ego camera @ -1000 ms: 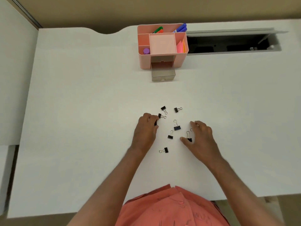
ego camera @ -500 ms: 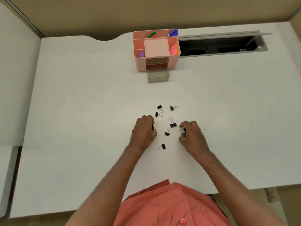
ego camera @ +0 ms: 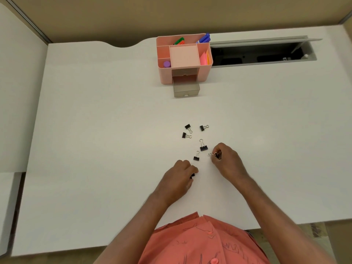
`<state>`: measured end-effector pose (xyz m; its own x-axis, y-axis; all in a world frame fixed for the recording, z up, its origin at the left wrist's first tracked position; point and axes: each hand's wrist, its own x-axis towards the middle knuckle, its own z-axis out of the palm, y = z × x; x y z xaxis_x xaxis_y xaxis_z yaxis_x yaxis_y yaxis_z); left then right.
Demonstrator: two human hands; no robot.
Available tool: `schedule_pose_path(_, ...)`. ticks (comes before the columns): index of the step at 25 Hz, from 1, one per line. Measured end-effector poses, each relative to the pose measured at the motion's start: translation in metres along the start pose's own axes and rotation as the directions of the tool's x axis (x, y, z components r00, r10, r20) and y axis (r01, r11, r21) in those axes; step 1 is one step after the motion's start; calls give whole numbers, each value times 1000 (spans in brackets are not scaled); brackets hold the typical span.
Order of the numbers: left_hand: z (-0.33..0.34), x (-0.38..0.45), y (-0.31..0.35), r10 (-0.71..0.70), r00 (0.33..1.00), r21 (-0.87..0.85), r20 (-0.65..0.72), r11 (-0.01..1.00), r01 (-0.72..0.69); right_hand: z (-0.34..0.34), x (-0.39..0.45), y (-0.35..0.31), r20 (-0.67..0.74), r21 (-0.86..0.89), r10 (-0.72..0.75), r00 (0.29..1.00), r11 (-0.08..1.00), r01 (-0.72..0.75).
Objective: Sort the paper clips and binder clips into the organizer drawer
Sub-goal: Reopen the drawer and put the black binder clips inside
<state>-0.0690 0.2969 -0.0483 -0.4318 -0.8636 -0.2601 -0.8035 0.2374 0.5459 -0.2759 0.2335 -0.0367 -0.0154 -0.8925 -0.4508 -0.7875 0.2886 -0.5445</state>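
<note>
— Pinching already? Left hand (ego camera: 179, 179) curls its fingers round one small black metal binder clip (ego camera: 192, 175); right hand (ego camera: 227, 161) grips another (ego camera: 215, 155) by its wire loops.

— Light, stiff, slippery. Take the loops. Five more binder clips (ego camera: 203, 147) lie on the white tabletop (ego camera: 95, 130), twelve o'clock of the hands; the grey translucent drawer (ego camera: 186, 90) of the pink plastic organizer (ego camera: 165, 75) stands open beyond.
</note>
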Motion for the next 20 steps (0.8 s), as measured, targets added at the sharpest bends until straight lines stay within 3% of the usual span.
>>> schedule_pose_path(5, 1, 5, -1, 9, 1000, 33, 14, 999, -9, 0, 9, -7, 63, 180, 72, 995, 980, -82)
schedule_pose_path(9, -5, 13, -5, -10, 1000, -41, 2, 999, 10, -5, 23, -25, 112, 353, 102, 989, 926, -135)
schedule_pose_path(11, -7, 17, -10, -93, 996, -165, 0, 982, 92, -14, 37, -41, 97, 408, 80, 992, 906, -113)
schedule_pose_path(14, -12, 23, -17, -284, 958, -416, 40, 867, 274, -34, 70, -73, 74, 456, 21, 997, 888, -52)
schedule_pose_path(17, -21, 27, -24, -404, 913, -555, 58, 747, 366, -54, 112, -109, -35, 343, -80, 996, 935, 87)
schedule_pose_path(20, -41, 38, -33, -508, 857, -723, 82, 562, 402, -64, 153, -143, -161, 39, -285, 945, 955, 294)
